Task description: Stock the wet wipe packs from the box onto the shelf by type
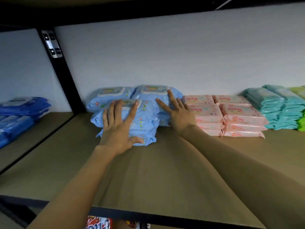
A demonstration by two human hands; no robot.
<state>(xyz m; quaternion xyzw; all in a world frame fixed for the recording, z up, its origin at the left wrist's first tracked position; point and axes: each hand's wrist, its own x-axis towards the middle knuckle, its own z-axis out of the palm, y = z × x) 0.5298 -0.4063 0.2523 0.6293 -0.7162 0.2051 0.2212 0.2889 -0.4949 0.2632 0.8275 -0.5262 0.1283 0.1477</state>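
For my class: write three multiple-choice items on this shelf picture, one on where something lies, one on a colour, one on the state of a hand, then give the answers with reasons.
1. Where do the pink wet wipe packs lie?
A. left of the light blue packs
B. between the light blue packs and the teal packs
C. on the shelf below

2. What colour are the packs at the far right edge?
A. green
B. red
C. white

3. How is the left hand?
A. curled into a fist
B. hanging off the shelf
C. flat, fingers spread on the front light blue pack

Answers: B, the light blue packs are left of them and the teal packs right. A, the green packs show there. C, its straight fingers rest on that pack.
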